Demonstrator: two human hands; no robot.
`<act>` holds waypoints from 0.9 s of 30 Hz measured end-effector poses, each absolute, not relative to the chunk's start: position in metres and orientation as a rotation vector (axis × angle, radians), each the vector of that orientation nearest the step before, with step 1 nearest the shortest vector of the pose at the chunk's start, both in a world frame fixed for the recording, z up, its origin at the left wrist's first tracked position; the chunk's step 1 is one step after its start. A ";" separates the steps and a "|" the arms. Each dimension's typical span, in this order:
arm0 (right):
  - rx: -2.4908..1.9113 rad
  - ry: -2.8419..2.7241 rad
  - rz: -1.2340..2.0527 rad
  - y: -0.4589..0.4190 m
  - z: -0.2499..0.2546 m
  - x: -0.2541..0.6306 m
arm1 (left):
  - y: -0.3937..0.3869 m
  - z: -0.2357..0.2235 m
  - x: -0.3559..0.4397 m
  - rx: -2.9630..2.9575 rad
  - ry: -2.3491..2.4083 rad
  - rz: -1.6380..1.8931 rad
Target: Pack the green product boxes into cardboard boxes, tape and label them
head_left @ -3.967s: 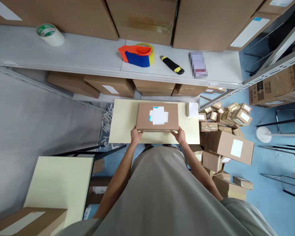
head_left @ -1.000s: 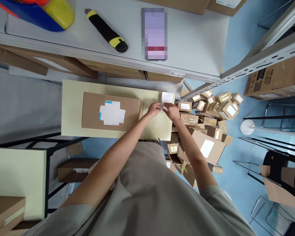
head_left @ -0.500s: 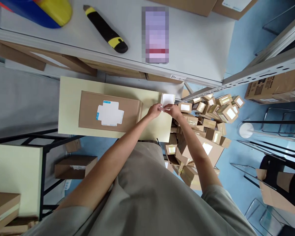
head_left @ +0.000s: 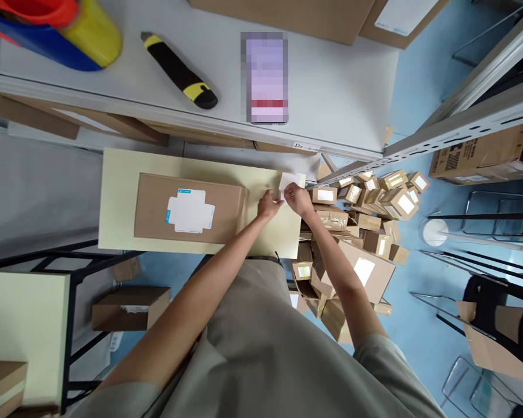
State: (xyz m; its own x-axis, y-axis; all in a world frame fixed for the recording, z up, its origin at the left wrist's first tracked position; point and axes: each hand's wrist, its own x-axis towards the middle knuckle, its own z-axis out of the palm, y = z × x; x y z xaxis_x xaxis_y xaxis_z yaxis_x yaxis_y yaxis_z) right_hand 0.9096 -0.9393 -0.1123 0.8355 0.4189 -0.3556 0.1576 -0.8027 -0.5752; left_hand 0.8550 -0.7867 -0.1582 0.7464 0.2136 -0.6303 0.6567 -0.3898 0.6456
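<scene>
My right hand (head_left: pixel 300 201) is closed on the lower part of a small white paper sheet (head_left: pixel 290 178), near the right end of a pale yellow board (head_left: pixel 261 180). My left hand (head_left: pixel 268 206) is just left of it, its fingers bent and apart, with nothing visible in them. A small gap separates the two hands. Left of them on the board lies a flat brown cardboard box (head_left: pixel 154 206), with a white cross-shaped label (head_left: pixel 190 210) with blue ends stuck on its top.
On the grey shelf (head_left: pixel 331 87) beyond the board lie a black and yellow utility knife (head_left: pixel 178 69), a blurred-out phone (head_left: pixel 267 75) and a red, blue and yellow object (head_left: pixel 96 35). Small cartons (head_left: pixel 368 223) are heaped at right, beside a metal post (head_left: pixel 444 125).
My hands have parted slightly; the left fingers have come off the white sheet and loosened. My right hand now covers its lower part. The whole view has shifted a little.
</scene>
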 end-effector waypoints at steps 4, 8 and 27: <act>-2.549 -0.372 0.441 -0.931 -0.093 0.928 | -0.785 -0.153 0.853 2.013 0.724 -0.561; -2.699 -0.469 0.322 -0.939 -0.076 0.954 | -0.789 -0.142 0.854 2.230 0.519 -0.485; -2.995 -0.731 0.360 -0.928 -0.059 0.998 | -0.802 -0.121 0.878 2.703 -0.212 -0.851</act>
State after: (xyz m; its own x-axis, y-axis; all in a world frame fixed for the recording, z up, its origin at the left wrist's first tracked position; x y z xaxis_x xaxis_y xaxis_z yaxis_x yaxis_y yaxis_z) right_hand 0.9976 -0.9276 -0.0587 0.8623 0.4585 -0.2150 0.4499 -0.8885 -0.0906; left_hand 0.8783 -0.8015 -0.1211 0.8138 -0.2275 -0.5348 -0.0504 -0.9443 0.3251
